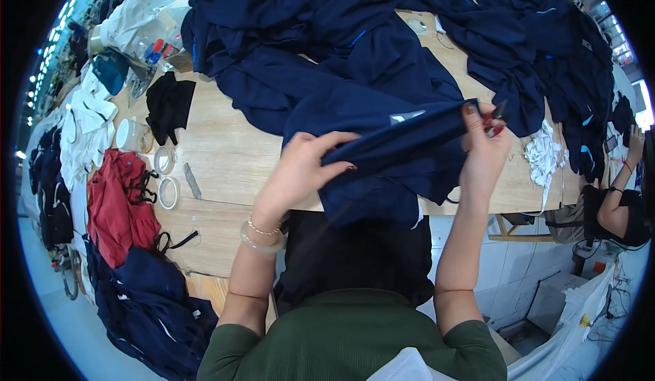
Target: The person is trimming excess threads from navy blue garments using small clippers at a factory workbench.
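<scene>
A navy garment (389, 142) is stretched between my two hands above the table's near edge. My left hand (307, 166) pinches its left end between thumb and fingers. At the upper right end, my right hand (486, 139) grips the fabric with the thumb on top. Small red-handled thread snips (496, 118) are also tucked in the right hand, their dark blades pointing up and outward. A white and grey mark (407, 118) shows on the navy cloth just behind the stretched edge. The garment's lower part hangs over the table edge toward my lap.
Piled navy garments (293, 26) cover the far table, with more navy garments (539, 40) at right. Tape rolls (168, 193), a grey blade-like strip (192, 180), black cloth (169, 107) and red garment (123, 207) lie left. White scraps (544, 156) lie right. Another person's arm (622, 183) reaches in.
</scene>
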Tool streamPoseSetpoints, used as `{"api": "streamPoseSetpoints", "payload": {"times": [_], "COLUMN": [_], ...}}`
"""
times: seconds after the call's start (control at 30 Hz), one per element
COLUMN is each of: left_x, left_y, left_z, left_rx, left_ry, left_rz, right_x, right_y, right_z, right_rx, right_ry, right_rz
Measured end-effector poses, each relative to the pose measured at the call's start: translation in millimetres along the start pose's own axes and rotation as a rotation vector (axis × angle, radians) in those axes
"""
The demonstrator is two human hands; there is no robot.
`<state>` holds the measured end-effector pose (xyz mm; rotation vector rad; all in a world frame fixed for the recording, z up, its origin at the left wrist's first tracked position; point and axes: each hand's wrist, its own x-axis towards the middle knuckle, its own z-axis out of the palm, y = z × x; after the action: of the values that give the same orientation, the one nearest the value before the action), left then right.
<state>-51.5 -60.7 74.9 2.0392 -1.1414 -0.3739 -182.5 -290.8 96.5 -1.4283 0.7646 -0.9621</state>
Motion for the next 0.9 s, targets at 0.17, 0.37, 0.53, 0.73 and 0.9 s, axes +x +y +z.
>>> {"api": "streamPoseSetpoints", "payload": {"times": [0.17,0.37,0.53,0.73,0.9], "left_x": [11.3,17.8,4.3,-51.3,-66.7], "left_y": [-19.4,-15.2,-5.0,-13.2,-15.1], "left_z": [-39.9,-30.6,-3.1,71.1,103.2], "left_rx": [0.071,0.345,0.51,0.212,-0.808], "left_ry": [-0.012,0.32,0.395,0.128,0.175], "left_rz": [-0.01,0.095,0.163,-0.014,-0.369], "right_x": [41.4,49.2,43.1,7.4,-32.7], "right_y": [10.4,16.1,16.2,27.4,10.7], "right_z": [-50.2,-64.1,-104.4,-123.4,-73.2], "right_rx": [0.251,0.296,0.188,-0.679,-0.551], "right_ry": [0.026,-0.03,-0.363,-0.357,-0.399], "right_rz": [0.158,0.236,0.009,0.072,-0.394]}}
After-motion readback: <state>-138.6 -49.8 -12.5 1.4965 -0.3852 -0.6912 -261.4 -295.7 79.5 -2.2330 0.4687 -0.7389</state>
